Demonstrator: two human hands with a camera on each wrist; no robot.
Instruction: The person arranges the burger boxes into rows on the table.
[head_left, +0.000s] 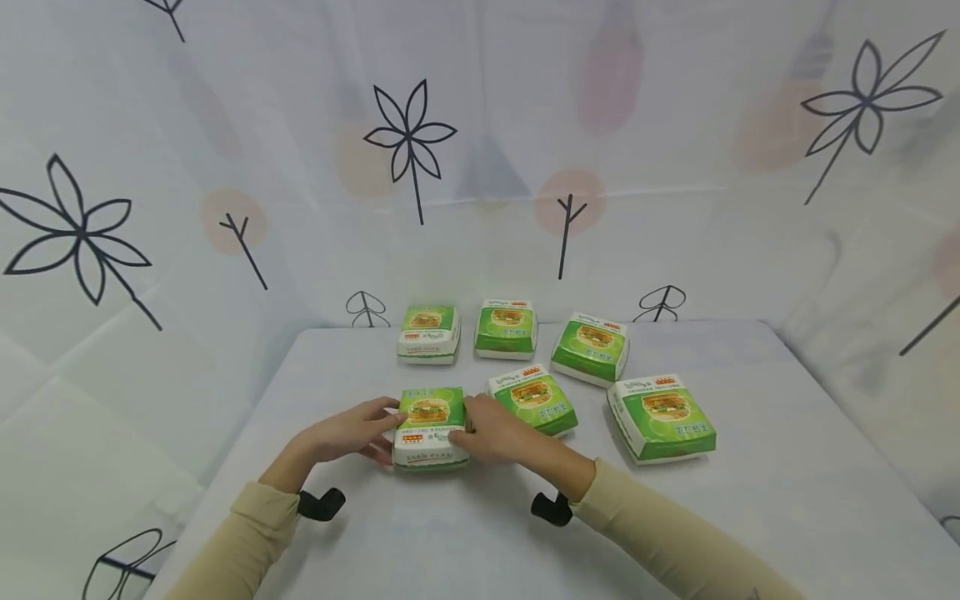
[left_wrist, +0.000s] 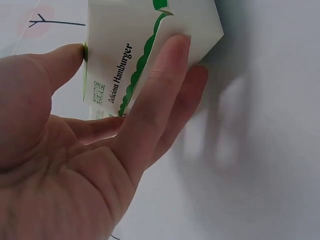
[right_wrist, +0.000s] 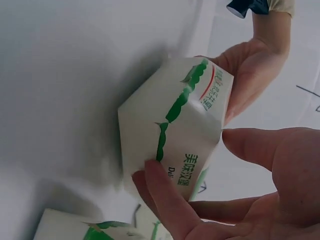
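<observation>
A green and white cardboard hamburger box (head_left: 433, 427) is held between both hands at the front of the group. My left hand (head_left: 351, 429) grips its left side, the thumb at the top edge and fingers spread along the side wall. On the opposite side, my right hand (head_left: 493, 429) holds the box with its thumb near the top front edge and fingers against the side. The left wrist view shows the white side wall (left_wrist: 120, 45) with "Delicious Hamburger" printed on it. In the right wrist view, the box (right_wrist: 145, 110) has a green scalloped flap edge.
Another hamburger box (head_left: 536, 402) lies turned at an angle just beyond my right hand. Three more stand at the back: left box (head_left: 429, 333), middle box (head_left: 506, 329), right box (head_left: 591, 348). One box (head_left: 663, 421) sits farther right. A patterned cloth (head_left: 480, 167) hangs behind the white table (head_left: 712, 533).
</observation>
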